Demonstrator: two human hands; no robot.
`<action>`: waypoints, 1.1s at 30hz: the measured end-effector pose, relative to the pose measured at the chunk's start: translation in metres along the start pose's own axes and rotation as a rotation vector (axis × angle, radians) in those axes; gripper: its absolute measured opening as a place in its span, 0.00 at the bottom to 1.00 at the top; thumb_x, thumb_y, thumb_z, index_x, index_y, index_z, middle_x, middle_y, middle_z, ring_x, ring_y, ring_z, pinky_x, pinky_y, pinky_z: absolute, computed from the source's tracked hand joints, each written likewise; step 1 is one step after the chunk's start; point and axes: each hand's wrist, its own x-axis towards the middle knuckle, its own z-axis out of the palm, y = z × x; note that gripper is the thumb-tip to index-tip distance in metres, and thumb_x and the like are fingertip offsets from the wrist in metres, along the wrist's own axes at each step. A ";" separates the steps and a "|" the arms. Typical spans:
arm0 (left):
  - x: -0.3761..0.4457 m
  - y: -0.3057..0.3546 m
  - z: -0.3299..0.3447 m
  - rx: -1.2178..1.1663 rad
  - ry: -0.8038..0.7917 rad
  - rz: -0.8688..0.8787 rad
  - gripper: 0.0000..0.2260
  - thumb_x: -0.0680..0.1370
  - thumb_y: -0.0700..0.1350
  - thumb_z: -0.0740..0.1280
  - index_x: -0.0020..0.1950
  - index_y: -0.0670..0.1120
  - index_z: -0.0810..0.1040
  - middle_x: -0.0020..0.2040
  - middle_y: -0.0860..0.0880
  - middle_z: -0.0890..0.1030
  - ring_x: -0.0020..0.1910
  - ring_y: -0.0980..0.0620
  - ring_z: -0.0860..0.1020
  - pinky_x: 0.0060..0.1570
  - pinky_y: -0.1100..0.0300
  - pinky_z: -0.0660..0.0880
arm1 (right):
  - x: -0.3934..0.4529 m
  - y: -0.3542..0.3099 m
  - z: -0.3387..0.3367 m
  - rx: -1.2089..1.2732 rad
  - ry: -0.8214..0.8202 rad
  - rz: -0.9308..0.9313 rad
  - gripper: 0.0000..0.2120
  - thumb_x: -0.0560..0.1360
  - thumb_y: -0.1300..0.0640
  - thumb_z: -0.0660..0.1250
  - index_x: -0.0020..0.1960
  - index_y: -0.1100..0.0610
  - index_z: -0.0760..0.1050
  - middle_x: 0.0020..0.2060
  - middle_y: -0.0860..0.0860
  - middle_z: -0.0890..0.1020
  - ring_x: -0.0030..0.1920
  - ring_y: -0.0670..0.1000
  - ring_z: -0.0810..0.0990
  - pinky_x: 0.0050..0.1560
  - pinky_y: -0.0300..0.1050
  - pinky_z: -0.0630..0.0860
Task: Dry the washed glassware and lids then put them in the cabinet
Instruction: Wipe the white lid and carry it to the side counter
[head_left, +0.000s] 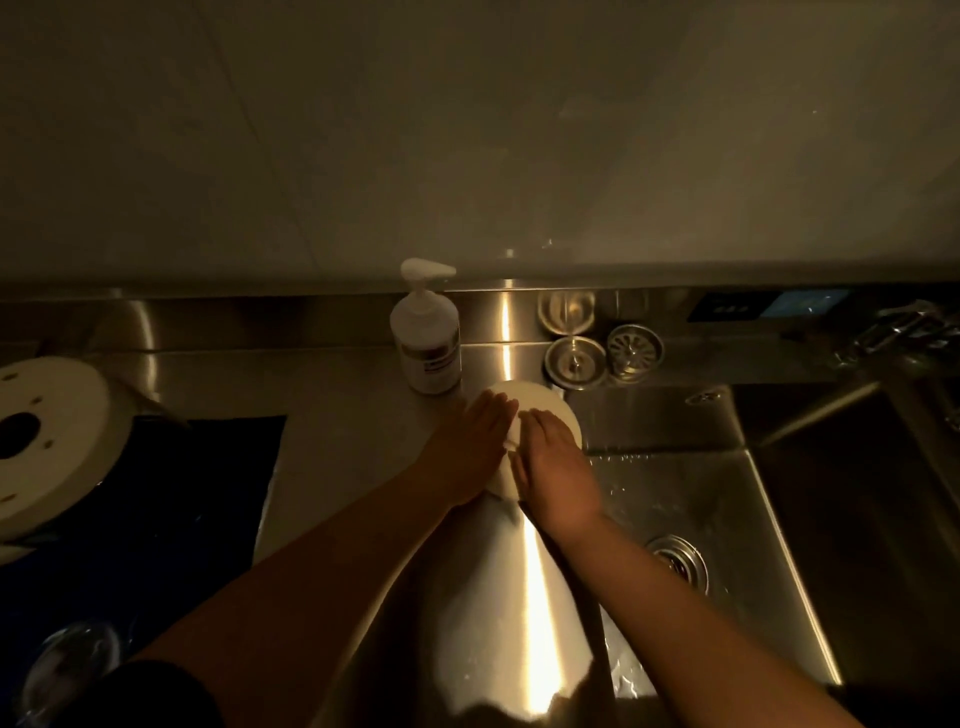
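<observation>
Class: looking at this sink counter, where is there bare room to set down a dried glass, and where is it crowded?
Bare steel lies between the dark mat and the forearms, and left of the soap dispenser. It is crowded behind the hands, left hand and right hand, by the strainers.

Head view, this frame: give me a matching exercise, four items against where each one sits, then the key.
Items:
1. white pump soap bottle
2. white paper towel roll
3. round metal sink strainers
4. clear drinking glass

Places:
A. lying on the dark blue mat, lower left
B. on the steel counter, under the left hand and right hand
C. on the ledge behind the steel sink basin
D. standing on the counter behind the left hand

Pairs: 1-D, 2-B, 3-C, 4-A
</observation>
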 end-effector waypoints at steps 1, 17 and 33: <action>0.002 0.002 0.000 -0.031 0.034 0.008 0.25 0.82 0.49 0.47 0.78 0.42 0.46 0.78 0.42 0.49 0.77 0.43 0.48 0.73 0.48 0.47 | 0.002 0.001 0.000 0.010 0.010 0.003 0.23 0.73 0.57 0.69 0.64 0.66 0.71 0.61 0.63 0.75 0.63 0.62 0.73 0.63 0.53 0.69; -0.032 0.012 -0.029 -0.017 0.131 -0.002 0.21 0.75 0.42 0.69 0.67 0.37 0.72 0.68 0.37 0.71 0.69 0.38 0.69 0.65 0.47 0.68 | -0.019 -0.017 -0.012 -0.094 0.104 -0.097 0.30 0.62 0.66 0.77 0.62 0.67 0.73 0.61 0.63 0.76 0.63 0.62 0.74 0.64 0.51 0.65; -0.270 -0.063 -0.133 0.147 0.428 -0.241 0.27 0.80 0.44 0.63 0.76 0.43 0.55 0.77 0.43 0.53 0.77 0.45 0.50 0.73 0.51 0.51 | -0.083 -0.255 -0.069 -0.114 0.404 -0.425 0.21 0.76 0.54 0.55 0.63 0.64 0.70 0.60 0.62 0.76 0.61 0.60 0.75 0.61 0.51 0.65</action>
